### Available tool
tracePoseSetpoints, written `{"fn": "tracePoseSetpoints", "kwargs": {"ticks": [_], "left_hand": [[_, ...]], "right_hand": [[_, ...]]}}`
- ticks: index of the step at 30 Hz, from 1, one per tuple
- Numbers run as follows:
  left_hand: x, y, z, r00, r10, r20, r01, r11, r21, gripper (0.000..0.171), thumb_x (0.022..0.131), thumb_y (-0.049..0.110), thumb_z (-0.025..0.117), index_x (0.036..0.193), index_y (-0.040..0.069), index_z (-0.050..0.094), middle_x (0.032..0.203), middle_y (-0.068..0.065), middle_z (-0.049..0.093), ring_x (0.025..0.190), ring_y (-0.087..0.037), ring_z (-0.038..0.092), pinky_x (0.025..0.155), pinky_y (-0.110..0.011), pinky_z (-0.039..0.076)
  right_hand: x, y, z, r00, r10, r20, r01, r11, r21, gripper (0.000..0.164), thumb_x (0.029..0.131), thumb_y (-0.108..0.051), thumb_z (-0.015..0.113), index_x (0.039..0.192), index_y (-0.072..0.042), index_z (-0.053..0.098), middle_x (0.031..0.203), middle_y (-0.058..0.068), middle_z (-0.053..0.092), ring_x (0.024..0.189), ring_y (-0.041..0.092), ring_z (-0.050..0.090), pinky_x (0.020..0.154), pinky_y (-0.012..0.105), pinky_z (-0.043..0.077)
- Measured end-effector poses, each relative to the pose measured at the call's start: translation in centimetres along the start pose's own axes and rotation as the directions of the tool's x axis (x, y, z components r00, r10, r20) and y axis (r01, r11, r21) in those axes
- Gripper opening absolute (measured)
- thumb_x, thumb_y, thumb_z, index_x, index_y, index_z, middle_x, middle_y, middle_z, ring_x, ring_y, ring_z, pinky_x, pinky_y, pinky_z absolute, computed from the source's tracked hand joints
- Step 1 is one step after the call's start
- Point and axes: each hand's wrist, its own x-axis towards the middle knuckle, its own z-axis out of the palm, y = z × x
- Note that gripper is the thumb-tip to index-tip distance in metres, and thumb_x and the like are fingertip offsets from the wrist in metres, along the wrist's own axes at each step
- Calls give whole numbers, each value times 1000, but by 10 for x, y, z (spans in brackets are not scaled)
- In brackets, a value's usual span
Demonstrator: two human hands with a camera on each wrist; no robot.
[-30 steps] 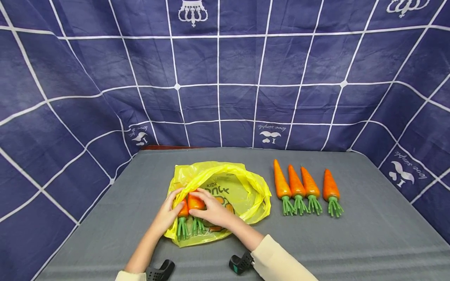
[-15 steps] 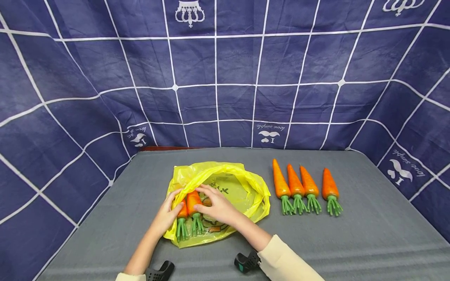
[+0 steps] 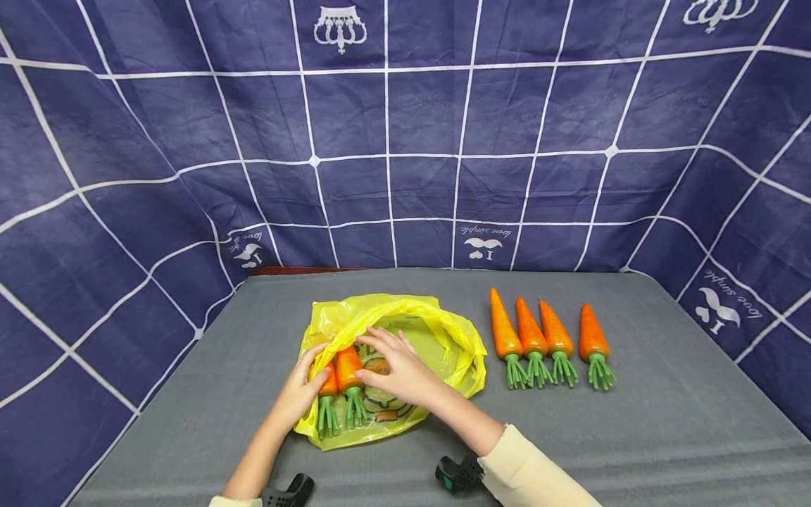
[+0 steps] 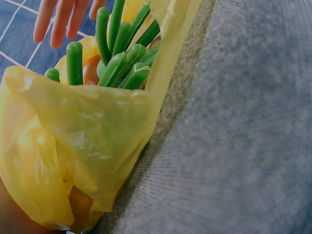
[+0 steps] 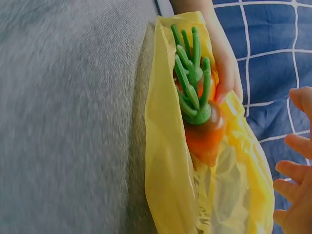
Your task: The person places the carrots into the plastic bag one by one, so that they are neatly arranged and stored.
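Note:
A yellow plastic bag (image 3: 467, 339) lies on its side on the grey cloth, its mouth wide. Inside its left part rest two orange carrots, a left carrot (image 3: 329, 384) and a right carrot (image 3: 348, 367), green stems toward me. My left hand (image 3: 299, 391) pinches the bag's left rim, thumb inside beside the left carrot and fingers behind the yellow film. Over the bag's opening, my right hand (image 3: 404, 372) holds nothing; its fingers are spread, just right of the right carrot. In the right wrist view a gap shows between the right hand (image 5: 298, 170) and the carrot (image 5: 204, 139).
To the right of the bag, several more carrots (image 3: 531, 329) lie in a row on the grey cloth (image 3: 209, 394), one standing a little apart at the right end. A blue checked curtain (image 3: 418, 183) hangs behind and at both sides.
My right hand has let go of the right carrot and drawn back to the right, its fingers spreading. The carrot stays beside the other one. The left hand keeps its place on the bag.

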Motion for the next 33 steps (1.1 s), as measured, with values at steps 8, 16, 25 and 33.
{"fn": "tracePoseSetpoints", "kwargs": {"ticks": [8,16,25,33], "left_hand": [[-1,1,0,1000,18,-16,-17,1000,13,44,90,15,53,131,4,41,135,-20,41,126,-36,35,100,-56,28],[0,0,-1,1000,-4,3,4,1000,11,45,91,16,52,133,7,40,138,-18,38,130,-36,31,102,-58,25],[-1,1,-1,1000,-9,12,9,1000,5,45,91,17,52,133,8,39,138,-17,38,130,-35,31,102,-57,25],[-1,3,-2,1000,-5,8,5,1000,10,45,91,18,53,134,8,40,138,-16,39,129,-34,34,102,-55,27]], "right_hand": [[-7,4,-9,1000,-17,3,17,990,-140,60,85,-45,56,137,-23,39,149,2,29,138,26,24,112,50,7],[-15,11,-17,999,-29,-20,23,963,-267,61,84,-49,53,138,-25,38,148,3,30,138,28,24,111,54,5],[-27,23,-28,997,-42,-61,15,923,-385,61,84,-56,50,137,-28,40,148,-1,31,137,25,26,110,56,10],[-39,36,-36,995,-47,-92,9,925,-379,60,83,-49,55,135,-24,43,146,1,34,134,28,31,109,57,12]]}}
